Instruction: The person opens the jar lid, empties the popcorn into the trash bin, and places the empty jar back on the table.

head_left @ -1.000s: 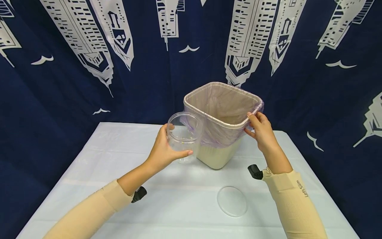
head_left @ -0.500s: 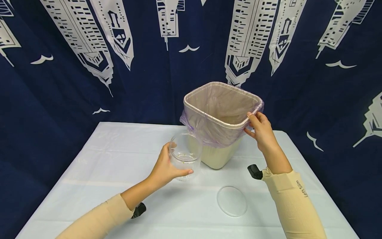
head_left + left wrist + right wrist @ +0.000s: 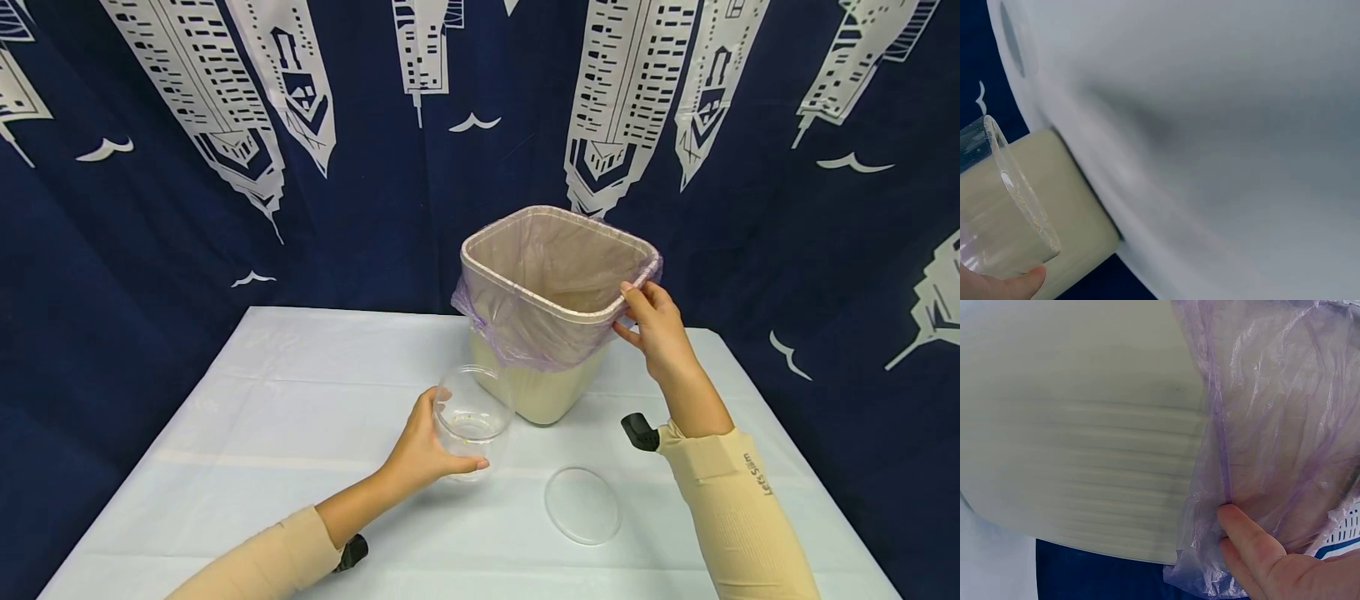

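Note:
My left hand point(image 3: 422, 450) grips a clear plastic jar point(image 3: 474, 421) by its side, fingers behind and thumb in front. The jar has no lid on, and a few yellowish crumbs show near its bottom. In the left wrist view the thumb point(image 3: 1025, 282) lies by the jar's base edge. My right hand point(image 3: 658, 329) pinches the right front rim of a cream trash bin point(image 3: 551, 392). A thin purple trash bag point(image 3: 540, 337) lines this bin and folds over its rim. In the right wrist view the fingertips press on the bag point(image 3: 1272, 425) outside the ribbed bin wall.
A clear round lid point(image 3: 583, 506) lies flat on the white-covered table point(image 3: 187, 467), front right of the bin. Behind the table hangs a navy curtain point(image 3: 375, 208) printed with white buildings. The bin stands near the table's back edge.
My left hand has drawn the jar down and toward me, away from the bin's rim, to above the table in front of it. My right hand stays at the rim.

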A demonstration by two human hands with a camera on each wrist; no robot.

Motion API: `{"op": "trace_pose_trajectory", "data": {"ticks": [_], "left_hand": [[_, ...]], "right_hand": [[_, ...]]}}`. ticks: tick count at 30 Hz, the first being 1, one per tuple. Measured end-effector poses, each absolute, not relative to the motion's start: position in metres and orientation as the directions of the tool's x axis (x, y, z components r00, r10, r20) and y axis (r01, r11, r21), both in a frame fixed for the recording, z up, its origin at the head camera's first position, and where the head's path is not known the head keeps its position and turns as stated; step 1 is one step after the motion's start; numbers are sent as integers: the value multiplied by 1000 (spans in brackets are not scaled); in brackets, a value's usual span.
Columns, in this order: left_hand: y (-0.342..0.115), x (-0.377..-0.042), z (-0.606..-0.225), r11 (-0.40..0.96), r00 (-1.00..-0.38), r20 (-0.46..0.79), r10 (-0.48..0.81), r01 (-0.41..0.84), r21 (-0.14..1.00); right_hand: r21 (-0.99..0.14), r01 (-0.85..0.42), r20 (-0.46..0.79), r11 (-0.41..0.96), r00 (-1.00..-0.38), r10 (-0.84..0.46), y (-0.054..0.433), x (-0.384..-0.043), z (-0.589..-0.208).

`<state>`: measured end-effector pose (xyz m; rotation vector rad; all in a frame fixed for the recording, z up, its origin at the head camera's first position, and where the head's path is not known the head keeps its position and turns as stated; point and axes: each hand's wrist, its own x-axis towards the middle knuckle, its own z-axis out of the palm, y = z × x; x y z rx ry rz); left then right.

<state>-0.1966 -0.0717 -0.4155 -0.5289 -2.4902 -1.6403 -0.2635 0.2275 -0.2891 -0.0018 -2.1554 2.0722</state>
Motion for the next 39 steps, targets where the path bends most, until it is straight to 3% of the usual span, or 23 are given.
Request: {"op": "trace_pose_trajectory", "data": {"ticks": [21,39], "left_hand": [[-71,-192,-458,375,-921,259,290,359,855],[-75,-193,-461,332,-927,181,328,292,897]], "right_hand": [[-994,-107,109,29,-988,107,227,-262,-290],[-993,-109,113,37,-988,110,226,-262,-288]]}}
